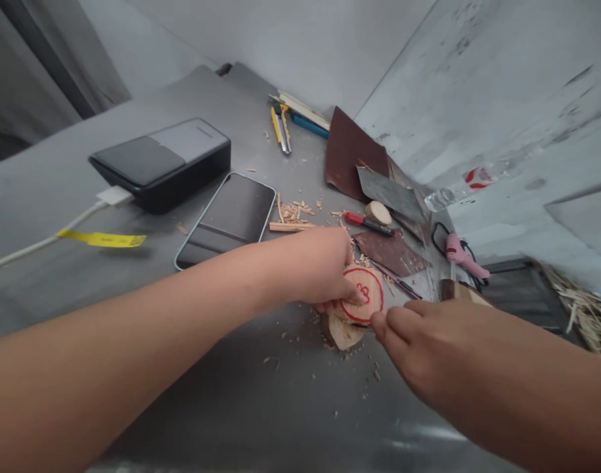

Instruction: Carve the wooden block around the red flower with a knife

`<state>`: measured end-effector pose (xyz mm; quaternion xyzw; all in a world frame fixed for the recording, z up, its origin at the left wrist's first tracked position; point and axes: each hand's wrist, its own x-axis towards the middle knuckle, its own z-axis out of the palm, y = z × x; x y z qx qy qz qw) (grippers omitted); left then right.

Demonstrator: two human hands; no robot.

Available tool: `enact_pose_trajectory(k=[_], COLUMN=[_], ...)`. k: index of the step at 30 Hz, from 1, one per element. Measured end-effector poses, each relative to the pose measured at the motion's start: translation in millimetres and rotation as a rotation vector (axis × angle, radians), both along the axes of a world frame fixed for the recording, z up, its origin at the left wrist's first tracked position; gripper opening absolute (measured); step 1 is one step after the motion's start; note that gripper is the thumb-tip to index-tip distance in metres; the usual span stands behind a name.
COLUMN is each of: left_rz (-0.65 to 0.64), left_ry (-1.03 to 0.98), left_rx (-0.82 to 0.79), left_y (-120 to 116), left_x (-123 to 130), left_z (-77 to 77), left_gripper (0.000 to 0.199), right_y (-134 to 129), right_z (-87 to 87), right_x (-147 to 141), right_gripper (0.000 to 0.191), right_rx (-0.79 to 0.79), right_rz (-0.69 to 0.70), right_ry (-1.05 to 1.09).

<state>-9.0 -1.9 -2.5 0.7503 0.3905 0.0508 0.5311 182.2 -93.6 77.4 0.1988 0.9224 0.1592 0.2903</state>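
My left hand [322,269] is closed around a round wood slice [374,289], its thumb pressed on the top face. That face carries a red ring near the rim and a small red drawing in the middle. Beneath the slice lies a paler, rough wood block [344,334] with bark at its edge. My right hand [421,341] is closed at the slice's right lower rim. A thin dark edge shows under the slice beside those fingers, but what they hold is hidden. Wood shavings [293,211] lie around both hands.
On the grey table [221,394] lie a phone [231,213], a black power bank [167,161] with a cable, a yellow cutter [281,128], brown sandpaper [352,157], a red marker [369,223] and a small wood piece [378,212]. Rightward are a plastic bottle [477,177] and a pink glue gun [465,259].
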Motion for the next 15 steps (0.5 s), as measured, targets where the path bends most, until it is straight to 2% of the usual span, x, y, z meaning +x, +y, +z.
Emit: enact_pose_trajectory(k=[3,5,7,10,15], left_rz=[-0.009,-0.017,-0.021,-0.019,-0.023], left_ry=[-0.016,-0.035,-0.066,-0.091,-0.061], left_rx=[-0.032,-0.047,-0.064,-0.073,-0.006], left_y=[2.0,2.7,2.7,1.9,1.6], left_x=[-0.8,-1.2,-1.7,-2.5,-2.5], left_z=[-0.5,-0.9,-1.7,-3.0,-4.8], left_gripper=[0.018,0.016,0.015,0.013,0.015], right_y=[-3.2,-9.6,-16.5,-22.6,-20.0], right_z=[1.8,4.2,7.4,13.3,20.8], right_x=[2.6,-0.3,-5.1,-10.0,-10.9], right_gripper=[0.02,0.027,0.031,0.027,0.025], right_rx=[0.034,0.068,0.092,0.129,0.094], right_rz=[0.138,0.164,0.152,0.12,0.017], right_ry=[0.108,0.125,0.145,0.206,0.264])
